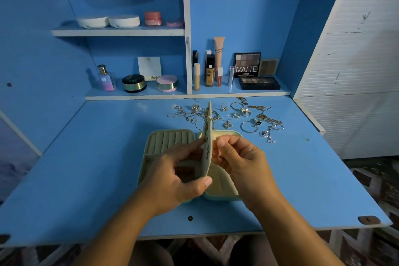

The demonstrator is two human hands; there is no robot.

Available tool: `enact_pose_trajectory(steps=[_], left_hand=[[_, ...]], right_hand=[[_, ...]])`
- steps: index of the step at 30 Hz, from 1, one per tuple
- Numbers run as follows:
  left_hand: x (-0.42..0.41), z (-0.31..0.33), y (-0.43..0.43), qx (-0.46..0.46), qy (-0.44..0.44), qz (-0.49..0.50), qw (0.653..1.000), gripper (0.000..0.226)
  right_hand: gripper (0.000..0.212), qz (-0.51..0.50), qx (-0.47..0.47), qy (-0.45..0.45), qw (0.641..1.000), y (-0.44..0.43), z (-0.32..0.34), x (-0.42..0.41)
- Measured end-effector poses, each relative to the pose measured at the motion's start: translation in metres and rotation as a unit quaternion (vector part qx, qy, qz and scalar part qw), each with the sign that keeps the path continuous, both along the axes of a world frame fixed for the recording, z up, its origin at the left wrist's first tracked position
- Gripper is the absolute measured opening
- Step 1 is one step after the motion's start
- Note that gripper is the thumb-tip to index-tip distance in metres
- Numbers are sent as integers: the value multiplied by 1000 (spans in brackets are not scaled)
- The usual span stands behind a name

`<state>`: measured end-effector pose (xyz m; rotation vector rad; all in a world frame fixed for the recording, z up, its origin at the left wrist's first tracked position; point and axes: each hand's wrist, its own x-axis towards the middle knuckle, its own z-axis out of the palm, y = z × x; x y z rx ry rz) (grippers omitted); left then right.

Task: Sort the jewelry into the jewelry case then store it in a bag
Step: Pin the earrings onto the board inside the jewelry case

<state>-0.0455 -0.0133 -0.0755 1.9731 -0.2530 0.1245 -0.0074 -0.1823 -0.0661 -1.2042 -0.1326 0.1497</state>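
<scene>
Left hand [183,177] pinches stiff case panel [207,136] by edges; right hand [239,162] pinches tiny piece [213,153] against it. Chains [269,122] at 1 o'clock: likely light, tangle-prone; lift singly.

Jewelry [248,114] lies behind the case [168,138].

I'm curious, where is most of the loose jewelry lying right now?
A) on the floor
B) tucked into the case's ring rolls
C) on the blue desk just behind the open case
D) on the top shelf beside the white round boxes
C: the tangle of chains and rings lies on the blue desk, just beyond the open jewelry case, whose visible ring rolls look bare.
</scene>
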Motion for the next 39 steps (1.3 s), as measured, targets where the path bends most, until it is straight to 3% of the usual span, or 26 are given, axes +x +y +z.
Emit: enact_pose_trajectory(steps=[9, 21, 26, 34, 39], left_hand=[[0, -1, 0, 10, -13, 0, 1000, 71], [2, -5, 3, 30, -13, 2, 999, 70], [3, -5, 4, 36, -13, 6, 999, 68], [3, -6, 4, 51, -20, 3, 999, 71], [2, -5, 4, 48, -20, 3, 999, 70]], right_hand=[[12, -24, -2, 22, 999, 9, -2, 7], [27, -2, -32, -4, 999, 9, -7, 12], [10, 5, -43, -14, 999, 9, -8, 15], [13, -32, -169, -112, 979, 9, -6, 17], [3, -57, -183, -131, 973, 11, -11, 15]])
